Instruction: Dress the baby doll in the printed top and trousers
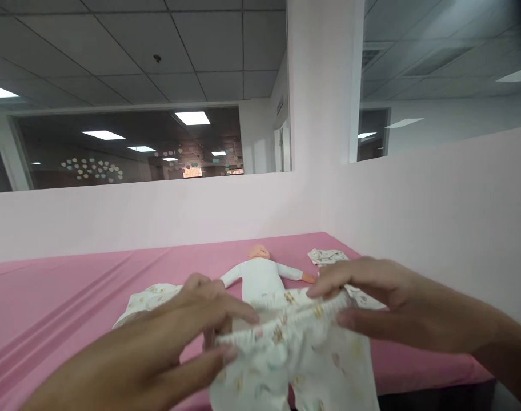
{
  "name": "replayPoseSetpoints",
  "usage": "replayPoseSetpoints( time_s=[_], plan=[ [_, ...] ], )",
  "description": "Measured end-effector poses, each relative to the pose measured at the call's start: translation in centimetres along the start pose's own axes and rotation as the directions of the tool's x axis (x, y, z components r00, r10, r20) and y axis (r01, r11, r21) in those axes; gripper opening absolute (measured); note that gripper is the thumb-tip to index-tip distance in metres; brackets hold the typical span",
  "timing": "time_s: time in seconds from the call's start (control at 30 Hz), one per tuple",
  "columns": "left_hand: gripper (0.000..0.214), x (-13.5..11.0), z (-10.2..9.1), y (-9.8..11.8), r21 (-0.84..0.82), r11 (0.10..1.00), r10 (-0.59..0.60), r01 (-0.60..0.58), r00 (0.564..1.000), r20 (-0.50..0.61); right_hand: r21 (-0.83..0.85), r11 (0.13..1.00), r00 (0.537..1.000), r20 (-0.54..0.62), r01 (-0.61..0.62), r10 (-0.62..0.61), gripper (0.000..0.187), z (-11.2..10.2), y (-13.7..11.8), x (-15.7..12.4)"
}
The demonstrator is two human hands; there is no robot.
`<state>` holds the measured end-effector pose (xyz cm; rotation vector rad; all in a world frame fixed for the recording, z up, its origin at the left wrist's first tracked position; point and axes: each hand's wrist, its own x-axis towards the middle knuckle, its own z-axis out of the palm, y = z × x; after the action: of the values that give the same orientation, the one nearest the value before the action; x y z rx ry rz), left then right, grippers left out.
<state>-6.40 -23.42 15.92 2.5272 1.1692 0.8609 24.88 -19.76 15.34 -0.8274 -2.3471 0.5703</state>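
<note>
A pair of white baby pants [281, 354] with a small coloured print hangs in front of me, its elastic waistband at the top and its legs downward. My left hand [187, 331] grips the left end of the waistband between thumb and fingers. At the other end, my right hand [384, 302] pinches the waistband, and the opening between them gapes slightly. Behind the pants a baby doll [260, 277] in a white long-sleeved top lies on the pink sheet, arms spread. The pants cover its lower body.
A pink sheet [72, 297] covers the table. Printed white cloth [153, 294] lies to the left, partly behind my left hand, and another printed garment [329, 257] lies at the right. White walls [157, 217] with windows border the back and right.
</note>
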Motion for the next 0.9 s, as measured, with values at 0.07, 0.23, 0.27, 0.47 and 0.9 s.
replayPoseSetpoints(
  time_s=[0.07,0.23,0.27,0.47,0.9],
  plan=[
    [0.023,1.0,-1.0,0.9,0.012,0.998,-0.054,0.053,0.998,0.042,-0.007,1.000,0.991,-0.128,-0.025,0.024,0.024,-0.5,-0.8,0.9],
    [0.025,3.6,-0.7,3.3,-0.270,0.952,-0.142,0.142,0.990,0.021,0.149,0.969,0.926,-0.295,-0.198,0.235,0.032,-0.4,-3.1,3.1],
    [0.025,3.9,-0.2,3.9,-0.274,0.950,-0.154,0.153,0.988,0.016,0.175,0.962,0.924,-0.285,-0.210,0.254,0.032,-0.1,-3.5,3.3],
    [0.021,4.9,2.8,4.9,-0.196,0.966,-0.175,0.167,0.984,-0.027,0.286,0.933,0.969,-0.053,-0.217,0.242,0.021,2.1,-4.7,2.7],
    [0.027,3.1,5.2,2.4,-0.554,0.829,-0.102,0.072,0.994,-0.024,-0.018,0.998,0.986,-0.155,-0.057,0.054,0.021,4.3,-3.0,3.0]
  ],
)
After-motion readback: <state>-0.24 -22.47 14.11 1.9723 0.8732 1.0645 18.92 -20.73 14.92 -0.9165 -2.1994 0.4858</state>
